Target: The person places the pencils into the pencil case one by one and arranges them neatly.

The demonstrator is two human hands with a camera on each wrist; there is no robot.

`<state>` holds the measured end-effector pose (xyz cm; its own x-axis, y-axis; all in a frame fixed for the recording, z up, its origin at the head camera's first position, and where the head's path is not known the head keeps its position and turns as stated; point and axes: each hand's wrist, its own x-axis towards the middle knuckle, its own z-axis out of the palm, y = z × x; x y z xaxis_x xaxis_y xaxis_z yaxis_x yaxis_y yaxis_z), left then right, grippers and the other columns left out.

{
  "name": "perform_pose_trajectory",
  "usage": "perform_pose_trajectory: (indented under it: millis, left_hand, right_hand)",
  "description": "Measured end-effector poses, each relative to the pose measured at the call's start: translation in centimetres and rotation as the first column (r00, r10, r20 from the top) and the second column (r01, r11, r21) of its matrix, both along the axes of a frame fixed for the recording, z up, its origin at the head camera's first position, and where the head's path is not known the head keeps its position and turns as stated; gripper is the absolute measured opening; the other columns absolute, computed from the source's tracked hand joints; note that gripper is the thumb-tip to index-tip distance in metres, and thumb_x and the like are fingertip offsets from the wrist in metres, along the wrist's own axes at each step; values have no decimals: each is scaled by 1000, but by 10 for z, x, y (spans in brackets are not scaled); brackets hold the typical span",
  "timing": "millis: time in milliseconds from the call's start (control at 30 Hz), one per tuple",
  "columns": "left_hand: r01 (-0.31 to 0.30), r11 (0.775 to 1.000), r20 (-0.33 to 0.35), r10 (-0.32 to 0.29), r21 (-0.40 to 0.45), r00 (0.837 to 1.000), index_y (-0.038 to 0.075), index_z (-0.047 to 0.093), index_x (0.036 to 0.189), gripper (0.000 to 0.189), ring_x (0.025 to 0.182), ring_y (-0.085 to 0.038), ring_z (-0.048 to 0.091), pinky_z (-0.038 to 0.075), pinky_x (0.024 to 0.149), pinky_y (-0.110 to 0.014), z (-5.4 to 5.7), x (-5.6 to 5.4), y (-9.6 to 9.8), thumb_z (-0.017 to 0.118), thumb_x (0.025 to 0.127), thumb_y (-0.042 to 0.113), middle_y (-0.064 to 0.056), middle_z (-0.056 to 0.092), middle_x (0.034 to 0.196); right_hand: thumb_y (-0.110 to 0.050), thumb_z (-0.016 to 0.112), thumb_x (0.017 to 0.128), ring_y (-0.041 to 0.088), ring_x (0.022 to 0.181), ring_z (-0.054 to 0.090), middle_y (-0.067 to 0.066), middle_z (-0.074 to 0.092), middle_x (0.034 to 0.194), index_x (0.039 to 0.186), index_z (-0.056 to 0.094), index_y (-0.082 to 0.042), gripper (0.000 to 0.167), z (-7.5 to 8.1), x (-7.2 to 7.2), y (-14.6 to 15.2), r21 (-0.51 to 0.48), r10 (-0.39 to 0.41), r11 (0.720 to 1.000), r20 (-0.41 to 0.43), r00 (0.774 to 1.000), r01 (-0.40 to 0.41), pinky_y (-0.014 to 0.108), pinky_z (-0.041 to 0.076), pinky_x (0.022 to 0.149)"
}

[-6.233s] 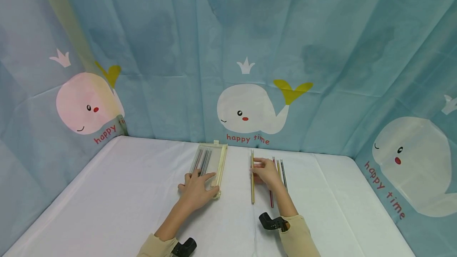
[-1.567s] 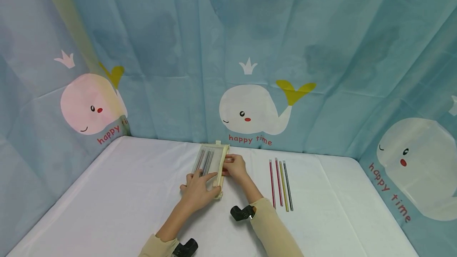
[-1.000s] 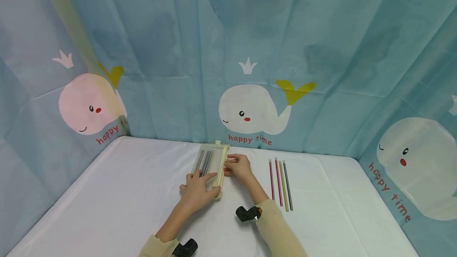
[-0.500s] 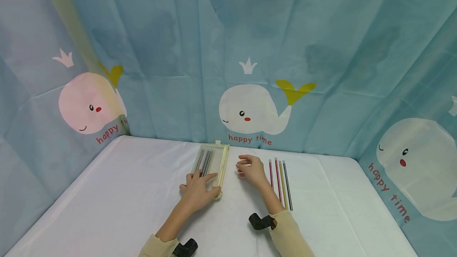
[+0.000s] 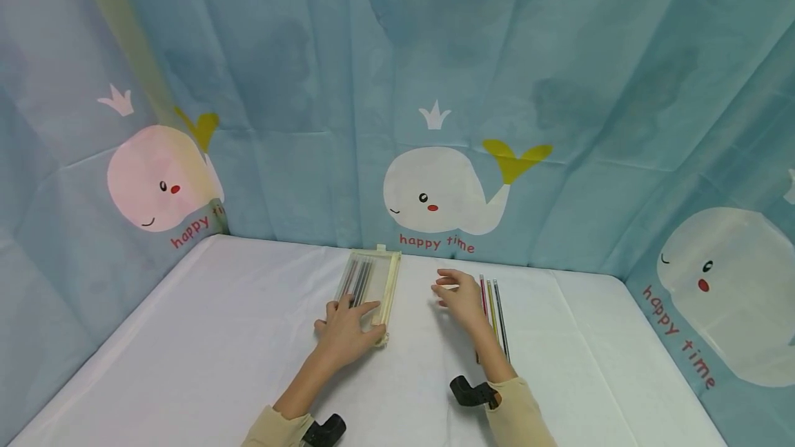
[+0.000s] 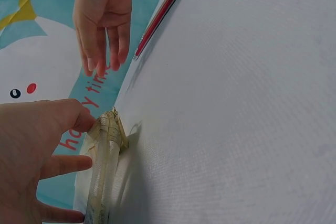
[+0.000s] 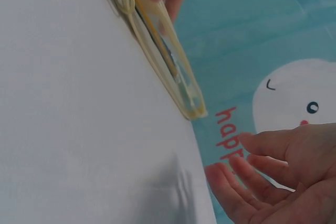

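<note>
A see-through mesh pencil case (image 5: 377,281) with a cream zipper edge lies on the table, several pencils showing inside. My left hand (image 5: 344,333) rests on its near part with fingers spread, the thumb at the zipper edge. In the right wrist view the mouth of the case gapes, and a yellow pencil (image 7: 155,35) shows within. My right hand (image 5: 462,299) hovers over the cloth between the case and some loose pencils, fingers loosely bent around nothing. Of these, a red pencil (image 5: 482,290), a yellow pencil (image 5: 491,302) and a dark pencil (image 5: 500,316) show; my right forearm partly covers the group.
White cloth (image 5: 205,350) covers the table. A blue curtain (image 5: 298,178) printed with whales hangs right behind its far edge and along both sides. Each wrist carries a black camera, such as the right one (image 5: 470,392).
The yellow pencil once in my right hand has left it at the case's mouth. That hand has since drawn back rightward toward the loose pencils. My left hand has stayed on the case.
</note>
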<state>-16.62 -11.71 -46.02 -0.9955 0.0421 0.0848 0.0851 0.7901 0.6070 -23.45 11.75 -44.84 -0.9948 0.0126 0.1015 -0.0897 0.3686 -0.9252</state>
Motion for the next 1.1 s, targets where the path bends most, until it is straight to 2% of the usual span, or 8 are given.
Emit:
perform_pose_trajectory:
  millis: [433,633,933,1100]
  left_hand:
    - [-1,1000,7,1,-4,1000,19,73,137,51,133,-56,37,33,81,-67,0,-1,0,68,89,37,-33,45,154]
    - [-5,1000,8,5,0,1000,19,74,136,51,133,-56,37,33,82,-67,0,-1,1,68,88,37,-33,45,154]
    - [-5,1000,11,5,-13,1000,19,73,138,53,134,-57,37,33,84,-73,-2,-3,0,69,89,37,-32,45,153]
    - [-1,1000,12,1,-4,1000,19,72,138,53,133,-57,36,33,84,-73,-2,-3,0,70,89,37,-32,44,153]
  right_hand:
    - [2,71,95,39,92,75,31,71,116,134,64,12,41,1,5,22,65,-46,997,-34,998,48,34,63,71]
    - [-1,73,95,34,92,74,29,72,119,136,65,9,43,2,4,29,101,-82,991,-20,996,84,32,62,73]
    - [-4,73,95,42,110,69,27,71,123,138,64,7,45,2,6,40,169,-116,978,-31,993,120,46,59,86]
    - [-3,75,93,40,107,68,29,69,125,139,62,8,50,2,6,46,159,-129,979,-6,992,129,44,58,86]
